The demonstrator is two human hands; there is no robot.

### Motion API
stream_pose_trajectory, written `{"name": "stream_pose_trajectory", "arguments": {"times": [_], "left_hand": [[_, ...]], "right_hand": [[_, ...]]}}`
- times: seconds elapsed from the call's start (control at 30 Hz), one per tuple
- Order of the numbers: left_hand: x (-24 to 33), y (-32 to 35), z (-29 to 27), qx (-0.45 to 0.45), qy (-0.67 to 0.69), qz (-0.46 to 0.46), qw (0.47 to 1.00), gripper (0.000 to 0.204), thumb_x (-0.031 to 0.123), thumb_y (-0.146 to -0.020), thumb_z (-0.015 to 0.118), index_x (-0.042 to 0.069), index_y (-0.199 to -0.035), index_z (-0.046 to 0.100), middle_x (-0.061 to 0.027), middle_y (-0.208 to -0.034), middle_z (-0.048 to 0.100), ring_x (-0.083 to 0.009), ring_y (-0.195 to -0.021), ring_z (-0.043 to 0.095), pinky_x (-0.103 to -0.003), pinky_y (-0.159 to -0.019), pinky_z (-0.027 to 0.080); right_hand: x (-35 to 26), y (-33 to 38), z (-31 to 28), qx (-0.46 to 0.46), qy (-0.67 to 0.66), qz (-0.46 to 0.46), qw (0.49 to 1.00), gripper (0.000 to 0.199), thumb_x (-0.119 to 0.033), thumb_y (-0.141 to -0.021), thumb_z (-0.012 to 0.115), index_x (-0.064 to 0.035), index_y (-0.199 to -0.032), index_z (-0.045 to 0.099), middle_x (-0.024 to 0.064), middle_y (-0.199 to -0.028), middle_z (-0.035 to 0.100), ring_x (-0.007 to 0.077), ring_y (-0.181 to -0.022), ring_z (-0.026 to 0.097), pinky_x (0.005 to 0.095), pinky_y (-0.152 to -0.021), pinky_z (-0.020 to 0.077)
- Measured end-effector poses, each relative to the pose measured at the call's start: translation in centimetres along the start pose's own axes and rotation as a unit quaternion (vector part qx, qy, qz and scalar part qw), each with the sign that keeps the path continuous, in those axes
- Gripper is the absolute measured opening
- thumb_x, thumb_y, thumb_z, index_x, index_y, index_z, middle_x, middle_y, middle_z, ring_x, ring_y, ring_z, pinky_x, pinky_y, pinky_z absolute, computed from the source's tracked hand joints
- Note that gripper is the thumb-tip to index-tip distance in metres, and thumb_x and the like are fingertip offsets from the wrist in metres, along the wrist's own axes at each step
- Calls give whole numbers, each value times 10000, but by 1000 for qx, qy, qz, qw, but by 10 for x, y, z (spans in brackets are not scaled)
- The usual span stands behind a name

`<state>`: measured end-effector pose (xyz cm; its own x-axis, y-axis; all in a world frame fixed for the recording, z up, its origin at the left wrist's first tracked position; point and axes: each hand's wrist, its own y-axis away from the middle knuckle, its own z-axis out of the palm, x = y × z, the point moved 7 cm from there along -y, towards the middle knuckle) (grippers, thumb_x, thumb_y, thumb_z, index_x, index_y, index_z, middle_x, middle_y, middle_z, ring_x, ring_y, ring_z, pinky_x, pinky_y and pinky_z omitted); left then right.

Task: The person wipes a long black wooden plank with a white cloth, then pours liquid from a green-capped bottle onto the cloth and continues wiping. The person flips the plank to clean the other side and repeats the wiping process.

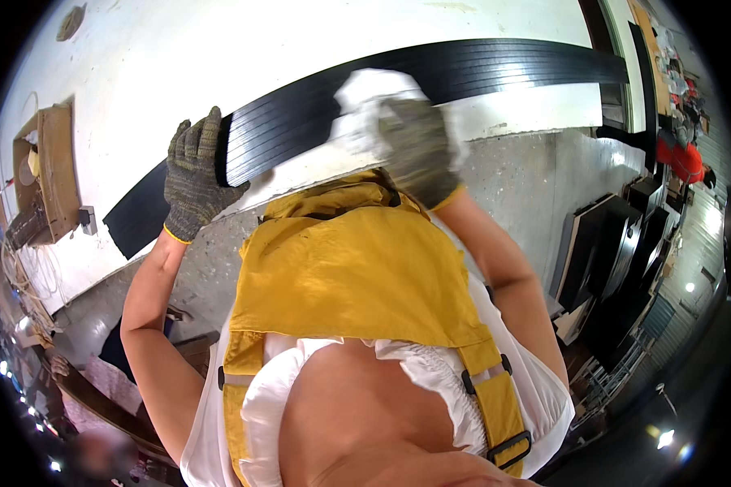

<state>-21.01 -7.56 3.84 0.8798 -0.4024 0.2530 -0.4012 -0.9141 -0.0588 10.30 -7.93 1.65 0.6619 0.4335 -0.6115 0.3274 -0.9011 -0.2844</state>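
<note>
A long black grooved panel (288, 122) lies across a white worktable (219, 53), close to its near edge. My left hand (196, 174), in a dark knitted glove, rests flat on the panel toward its left end, fingers stretched out and thumb apart. A crumpled white cloth (369, 105) is bunched under my right hand (418, 150), which wears a matching glove. Cloth and hand are over the middle of the panel, both blurred by motion. Some of the right fingers are hidden by the cloth.
A cardboard box (59, 174) stands at the table's left end beside loose cables (36, 272). Dark panels (605, 243) lean in a stack on the right. One person in red (684, 162) is at the far right; another in pink (101, 390) is at lower left.
</note>
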Motion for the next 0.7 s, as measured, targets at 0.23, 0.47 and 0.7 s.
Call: {"name": "stream_pose_trajectory", "arguments": {"times": [0.23, 0.47, 0.7], "left_hand": [[-1, 4, 1, 19, -3, 9, 1000, 1176, 325, -522, 895, 104, -1525, 320, -141, -1456, 457, -408, -1329, 425, -519, -1124, 340], [1, -6, 0, -35, 35, -18, 999, 1213, 302, -507, 908, 134, -1541, 297, -166, -1373, 504, -410, -1324, 429, -523, -1139, 334], [5, 19, -7, -11, 18, -19, 1000, 1101, 337, -544, 892, 75, -1478, 372, -155, -1403, 498, -402, -1261, 481, -529, -1110, 371]], "right_hand": [[-57, -16, 11, -64, 254, -171, 950, 342, -255, -972, 550, -109, -1280, 574, 101, -1345, 570, 225, -1219, 558, 340, -1022, 483], [148, -14, -187, -99, 520, 260, 808, 431, -275, -855, 623, -95, -1245, 643, 108, -1237, 646, 321, -1088, 623, 434, -935, 509], [29, -39, 5, -28, 175, -86, 980, 584, -270, -909, 588, -51, -1433, 450, 203, -1456, 422, 358, -1356, 373, 515, -1136, 280]]}}
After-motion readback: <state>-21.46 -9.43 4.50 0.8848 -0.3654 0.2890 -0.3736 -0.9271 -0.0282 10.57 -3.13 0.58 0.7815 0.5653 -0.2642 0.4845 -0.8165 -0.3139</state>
